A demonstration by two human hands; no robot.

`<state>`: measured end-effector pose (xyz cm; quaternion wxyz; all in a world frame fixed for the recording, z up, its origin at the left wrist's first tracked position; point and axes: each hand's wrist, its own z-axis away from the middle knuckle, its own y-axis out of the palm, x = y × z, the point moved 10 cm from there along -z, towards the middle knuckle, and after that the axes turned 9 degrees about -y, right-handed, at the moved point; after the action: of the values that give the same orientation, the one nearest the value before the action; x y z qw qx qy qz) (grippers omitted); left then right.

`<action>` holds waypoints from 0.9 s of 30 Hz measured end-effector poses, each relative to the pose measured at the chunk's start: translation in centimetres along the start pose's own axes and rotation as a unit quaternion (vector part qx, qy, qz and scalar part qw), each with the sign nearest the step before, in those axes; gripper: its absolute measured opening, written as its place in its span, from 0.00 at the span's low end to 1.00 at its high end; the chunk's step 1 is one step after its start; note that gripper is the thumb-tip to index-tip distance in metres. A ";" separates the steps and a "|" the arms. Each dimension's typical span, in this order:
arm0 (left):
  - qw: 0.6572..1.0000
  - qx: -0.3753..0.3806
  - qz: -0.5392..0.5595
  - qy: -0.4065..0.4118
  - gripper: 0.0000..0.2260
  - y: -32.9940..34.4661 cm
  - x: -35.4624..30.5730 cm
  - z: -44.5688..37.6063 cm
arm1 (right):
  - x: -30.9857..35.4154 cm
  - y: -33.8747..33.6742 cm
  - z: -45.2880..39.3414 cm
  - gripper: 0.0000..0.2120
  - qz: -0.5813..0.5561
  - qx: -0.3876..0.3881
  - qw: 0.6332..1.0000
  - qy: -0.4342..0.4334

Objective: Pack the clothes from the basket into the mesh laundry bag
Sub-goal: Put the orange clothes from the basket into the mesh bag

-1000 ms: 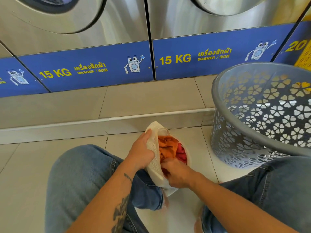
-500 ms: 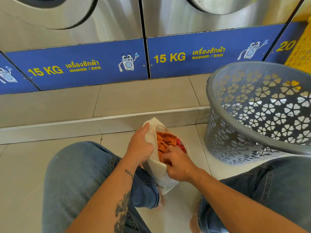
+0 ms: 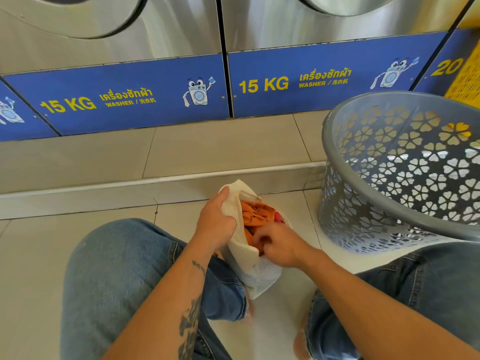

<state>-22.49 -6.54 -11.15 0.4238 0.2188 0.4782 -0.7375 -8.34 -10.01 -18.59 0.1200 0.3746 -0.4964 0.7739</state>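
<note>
A white mesh laundry bag [image 3: 255,271] stands on the floor between my knees, its mouth gaping upward. Orange cloth [image 3: 255,213] fills the opening, with a bit of red cloth [image 3: 278,217] at its right edge. My left hand [image 3: 217,219] grips the bag's left rim and holds it up. My right hand [image 3: 279,245] is closed at the near side of the opening, fingers curled into the orange cloth and the rim. The grey basket [image 3: 337,162] with flower cut-outs stands to the right; its inside shows no clothes, though its bottom is out of view.
Two steel washers with blue "15 KG" panels [image 3: 135,97] stand ahead on a raised tiled step [image 3: 155,181]. My knees in blue jeans [image 3: 111,268] flank the bag. A yellow crate [image 3: 467,79] shows at the far right.
My right hand has slid from the red cloth toward the near rim, pushing the orange cloth down. The red cloth shows less. My left hand keeps its grip on the bag.
</note>
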 end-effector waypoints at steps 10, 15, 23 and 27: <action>1.000 0.002 -0.025 0.009 0.37 0.6 -0.3 -0.2 | -2.4 2.7 -0.2 0.28 0.058 0.059 0.996 0.038; 1.000 0.001 -0.019 0.008 0.37 0.3 -0.1 -0.3 | -1.1 -0.5 -1.2 0.24 0.003 0.001 0.999 0.036; 0.999 -0.029 0.009 0.028 0.37 -0.1 -0.4 -0.7 | -0.3 -3.6 0.2 0.08 -0.060 -0.098 0.992 0.046; 0.998 -0.041 -0.002 0.040 0.35 -0.1 -0.6 -0.8 | 0.0 -0.1 1.0 0.10 -0.081 0.056 0.993 0.066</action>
<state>-22.32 -5.61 -11.05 0.4110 0.2299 0.5248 -0.7090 -7.78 -10.85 -18.33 0.1936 0.3674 -0.4109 0.8116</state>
